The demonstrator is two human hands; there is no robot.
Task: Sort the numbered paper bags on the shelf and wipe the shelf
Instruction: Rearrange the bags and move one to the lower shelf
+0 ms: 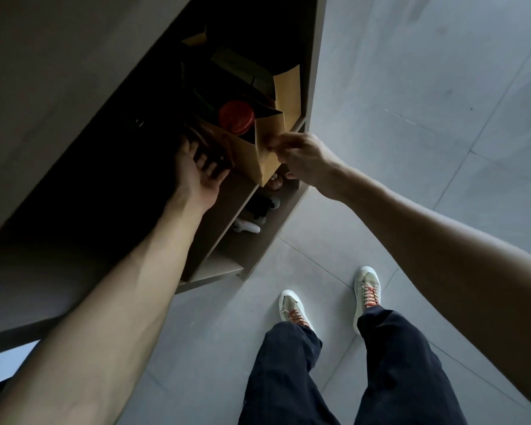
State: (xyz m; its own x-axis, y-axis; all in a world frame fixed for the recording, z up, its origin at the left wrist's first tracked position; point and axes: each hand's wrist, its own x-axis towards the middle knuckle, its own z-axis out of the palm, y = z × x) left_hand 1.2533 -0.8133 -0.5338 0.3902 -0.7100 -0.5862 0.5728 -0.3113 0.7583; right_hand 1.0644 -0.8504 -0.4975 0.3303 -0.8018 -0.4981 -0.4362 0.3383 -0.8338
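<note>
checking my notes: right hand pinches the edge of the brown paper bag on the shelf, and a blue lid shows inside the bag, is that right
Not quite. The lid showing in the open bag is red, not blue, as the head view shows. The rest holds: the right hand pinches the edge of the brown paper bag on the shelf.
</note>
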